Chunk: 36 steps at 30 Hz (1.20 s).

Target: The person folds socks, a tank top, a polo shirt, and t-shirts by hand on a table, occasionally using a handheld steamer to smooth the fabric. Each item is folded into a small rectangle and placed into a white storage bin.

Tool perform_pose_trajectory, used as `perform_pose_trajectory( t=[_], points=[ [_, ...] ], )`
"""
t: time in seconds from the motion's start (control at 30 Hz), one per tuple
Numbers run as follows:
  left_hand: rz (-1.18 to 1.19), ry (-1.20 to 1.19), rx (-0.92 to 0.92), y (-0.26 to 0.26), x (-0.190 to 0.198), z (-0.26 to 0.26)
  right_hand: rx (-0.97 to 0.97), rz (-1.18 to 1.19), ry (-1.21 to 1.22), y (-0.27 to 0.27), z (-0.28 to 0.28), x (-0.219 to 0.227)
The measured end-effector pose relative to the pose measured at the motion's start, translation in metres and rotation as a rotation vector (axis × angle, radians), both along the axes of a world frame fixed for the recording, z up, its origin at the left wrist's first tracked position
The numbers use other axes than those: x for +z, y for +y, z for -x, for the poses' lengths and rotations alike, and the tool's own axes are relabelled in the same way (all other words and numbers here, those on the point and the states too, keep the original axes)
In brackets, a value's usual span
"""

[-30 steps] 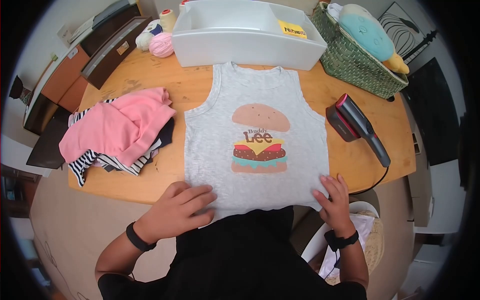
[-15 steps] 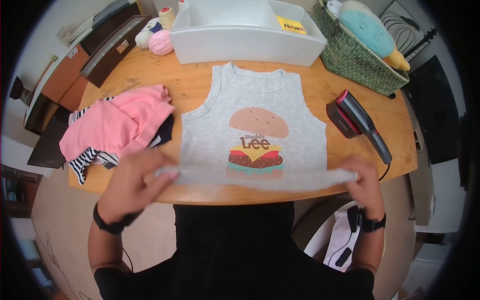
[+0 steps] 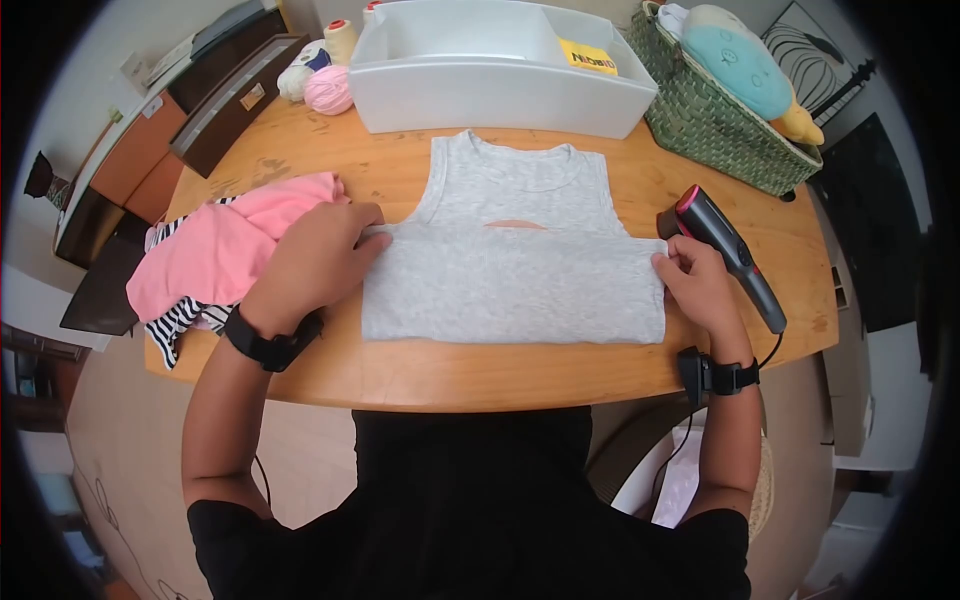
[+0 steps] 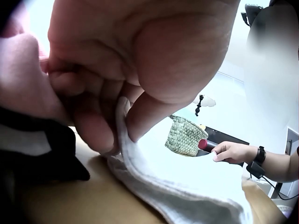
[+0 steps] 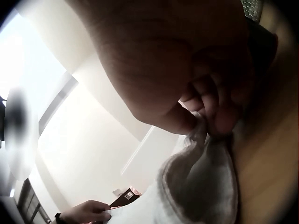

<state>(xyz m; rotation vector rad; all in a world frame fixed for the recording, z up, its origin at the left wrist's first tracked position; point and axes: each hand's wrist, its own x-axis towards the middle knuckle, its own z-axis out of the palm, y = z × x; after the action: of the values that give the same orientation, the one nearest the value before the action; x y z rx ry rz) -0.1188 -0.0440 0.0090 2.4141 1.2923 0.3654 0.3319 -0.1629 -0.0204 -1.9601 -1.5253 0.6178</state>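
Grey tank top (image 3: 512,290) lies on the wooden table (image 3: 470,382) straight ahead of the wearer, neck end pointing away, lower part doubled up over the body. We put the key relation here: the turned-up hem (image 3: 430,234) runs crosswise from one hand to the other, so the long axis of the doubled panel goes left to right, roughly parallel to the crease (image 3: 513,342) on the near side. Left hand (image 3: 322,252) pinches the hem's left corner, thumb against fingers, as its wrist view bears out; right hand (image 3: 698,283) pinches the right corner likewise. Neither is nearer, by our reading: both touch the cloth, one at each end, and the whole panel lies between them. Only a sliver of the printed bun (image 3: 515,224) shows past the hem. We note tight flanks: the pink garment (image 3: 205,255) sits right by the left hand, the handheld steamer (image 3: 730,240) just beside the right. Beyond the neckline stands the white bin (image 3: 500,100). We judge that keeping the hem level hangs on both corners being let go or shifted together
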Motion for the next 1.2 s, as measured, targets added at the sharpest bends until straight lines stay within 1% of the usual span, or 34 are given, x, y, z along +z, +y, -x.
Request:
perform_pose_trajectory(
  t=[0.03, 0.1, 0.13, 0.2, 0.23, 0.27, 0.3, 0.33, 0.37, 0.4, 0.43, 0.47, 0.5, 0.53, 0.6, 0.63, 0.77, 0.83, 1.03, 1.07, 1.13, 1.2],
  points=[
    [-0.023, 0.013, -0.003, 0.001, -0.002, -0.001, -0.003, 0.001, 0.001, 0.000, 0.000, -0.001],
    [-0.046, 0.027, -0.006, 0.002, -0.006, -0.003, -0.012, -0.031, -0.086, 0.000, 0.004, -0.005],
    [-0.048, 0.045, 0.003, 0.001, -0.007, -0.004, -0.013, -0.032, -0.085, -0.001, 0.008, -0.002],
    [-0.052, 0.062, 0.015, -0.006, -0.005, -0.007, 0.009, -0.051, -0.196, -0.007, 0.021, 0.010],
    [-0.113, 0.104, 0.044, -0.015, 0.002, -0.011, 0.010, -0.052, -0.196, -0.012, 0.028, 0.016],
    [-0.173, 0.147, 0.071, -0.023, 0.009, -0.014, 0.027, -0.124, -0.351, -0.019, 0.037, 0.024],
    [-0.172, 0.146, 0.068, -0.032, 0.017, -0.016, 0.041, -0.195, -0.506, -0.023, 0.046, 0.030],
    [-0.242, 0.131, -0.025, -0.042, 0.024, -0.018, 0.037, -0.189, -0.506, -0.026, 0.054, 0.035],
    [-0.311, 0.115, -0.120, -0.050, 0.027, -0.020, 0.159, -0.232, -0.501, -0.029, 0.064, 0.038],
    [-0.306, 0.116, -0.126, -0.056, 0.024, -0.024, 0.282, -0.275, -0.495, -0.031, 0.074, 0.039],
    [-0.291, 0.078, -0.261, -0.062, 0.023, -0.028, 0.278, -0.272, -0.494, -0.030, 0.087, 0.036],
    [-0.277, 0.039, -0.395, -0.066, 0.022, -0.029, 0.440, -0.264, -0.437, -0.028, 0.101, 0.033],
    [-0.230, 0.137, -0.428, -0.066, 0.015, -0.028, 0.601, -0.254, -0.377, -0.026, 0.109, 0.029],
    [-0.229, 0.138, -0.429, -0.064, 0.006, -0.026, 0.599, -0.254, -0.376, -0.025, 0.112, 0.025],
    [-0.118, 0.211, -0.507, -0.059, -0.008, -0.021, 0.820, -0.141, -0.538, -0.022, 0.115, 0.014],
    [-0.118, 0.213, -0.509, -0.056, -0.010, -0.018, 0.811, -0.109, -0.504, -0.022, 0.109, 0.005],
    [-0.104, 0.249, -0.536, -0.052, -0.013, -0.007, 0.797, -0.048, -0.552, -0.031, 0.085, 0.011],
    [-0.109, 0.254, -0.542, -0.053, -0.014, -0.004, 0.750, 0.011, -0.594, -0.039, 0.070, 0.013],
    [-0.118, 0.262, -0.550, -0.051, -0.014, -0.002, 0.698, 0.082, -0.584, -0.055, 0.041, 0.018],
    [-0.131, 0.255, -0.555, -0.052, -0.014, -0.001, 0.700, 0.080, -0.586, -0.054, 0.038, 0.020],
    [-0.149, 0.250, -0.553, -0.050, -0.010, -0.001, 0.749, 0.015, -0.465, -0.047, 0.033, 0.029],
    [-0.078, 0.207, -0.636, -0.039, 0.001, -0.004, 0.752, -0.031, -0.434, -0.031, 0.040, 0.052]
  ],
)
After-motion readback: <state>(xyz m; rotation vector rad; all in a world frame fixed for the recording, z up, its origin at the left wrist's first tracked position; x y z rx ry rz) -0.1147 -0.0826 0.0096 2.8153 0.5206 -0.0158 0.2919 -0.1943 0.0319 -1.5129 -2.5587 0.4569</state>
